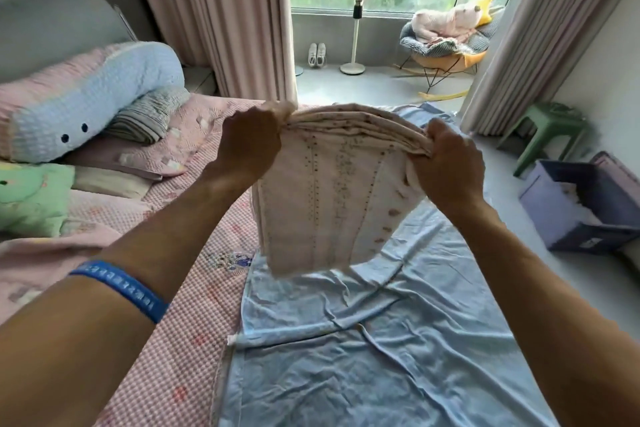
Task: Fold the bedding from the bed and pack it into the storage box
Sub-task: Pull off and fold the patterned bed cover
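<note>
Hands, left (250, 146) and right (450, 166), pinch folded, layered dotted cotton sheet (325, 204).

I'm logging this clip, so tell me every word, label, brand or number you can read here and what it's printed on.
Nothing can be read for certain.
Blue wristband on the left forearm: a row of light characters, too blurred to read.
Storage box on the floor: a small pale label on its near side, too small to read.
Folded bedding held up by both hands: printed dots and motifs only, no lettering.
</note>
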